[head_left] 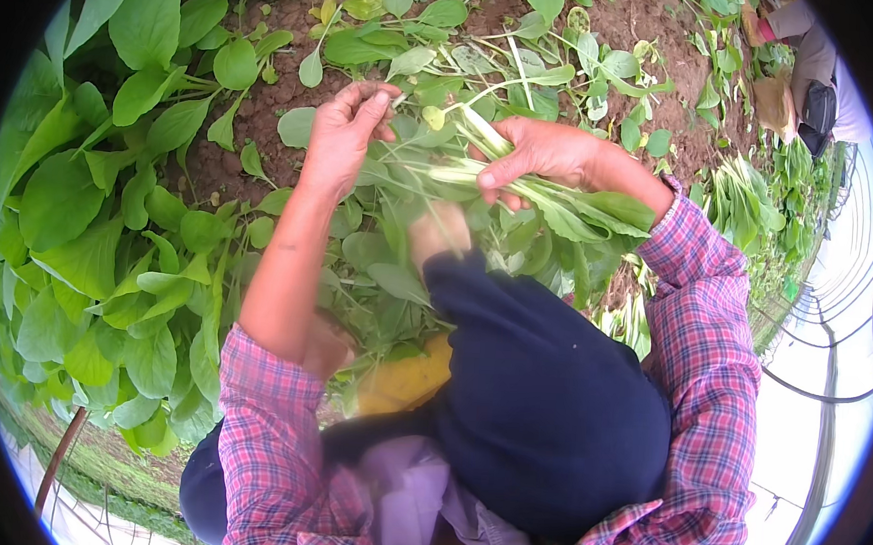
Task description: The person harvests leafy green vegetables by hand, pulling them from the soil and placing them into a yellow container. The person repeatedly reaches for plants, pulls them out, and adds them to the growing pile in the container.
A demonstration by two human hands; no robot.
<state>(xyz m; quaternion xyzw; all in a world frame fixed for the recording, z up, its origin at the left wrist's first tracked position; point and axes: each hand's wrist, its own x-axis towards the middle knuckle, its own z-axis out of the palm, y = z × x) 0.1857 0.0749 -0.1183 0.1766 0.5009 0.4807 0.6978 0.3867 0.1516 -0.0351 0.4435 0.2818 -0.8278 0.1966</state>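
My right hand [535, 159] grips a small bunch of leafy greens [573, 206], with the pale stalks towards the left and the leaves trailing right, below my wrist. To the left of it, my left hand [355, 128] is raised with thumb and fingers pinched together around a small pale bit of stem [397, 100]. Loose leaves [418, 64] and cut stems lie on the soil beneath and beyond both hands. Between my forearms, blurred foliage partly covers the ground near my bent knee [556, 397] in dark cloth.
Tall leafy plants [111, 255] grow densely on the left. Brown soil [258, 137] shows between the rows. A bundle of greens [744, 200] lies at the right, near another person's legs [814, 63]. A yellow object [405, 374] is partly hidden beside my leg.
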